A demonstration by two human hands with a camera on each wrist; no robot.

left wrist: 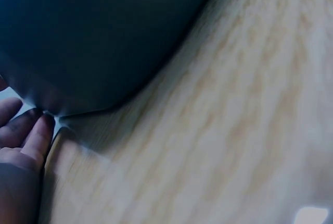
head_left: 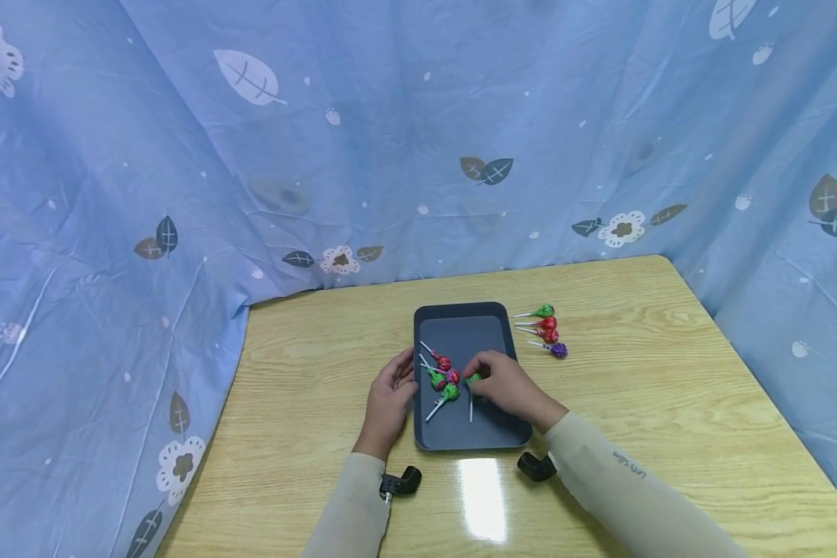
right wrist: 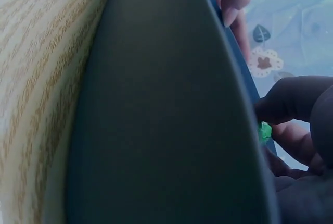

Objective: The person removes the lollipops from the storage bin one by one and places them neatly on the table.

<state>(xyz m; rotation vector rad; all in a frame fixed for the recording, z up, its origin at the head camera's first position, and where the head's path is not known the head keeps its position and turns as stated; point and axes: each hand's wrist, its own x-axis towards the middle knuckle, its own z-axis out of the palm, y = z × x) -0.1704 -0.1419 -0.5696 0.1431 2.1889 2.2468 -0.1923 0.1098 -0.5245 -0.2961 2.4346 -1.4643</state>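
Over the table [head_left: 614, 411], the right hand [head_left: 509, 385] pinches a green lollipop [head_left: 470, 380], the left [head_left: 387, 399] resting loosely against a tray [head_left: 470, 329].

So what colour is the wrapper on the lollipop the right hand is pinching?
Green where visible; the lollipop wrapper shows best in the head view.

Your lollipops [head_left: 450, 393] are green, red and purple, with white sticks [head_left: 470, 411]; your tray [head_left: 456, 435] is dark grey, your sleeves [head_left: 600, 469] pale beige. The worktop [head_left: 314, 356] shows yellowish wood grain, the blue curtain [head_left: 390, 116] a grey, brown and white leaf-and-flower print.
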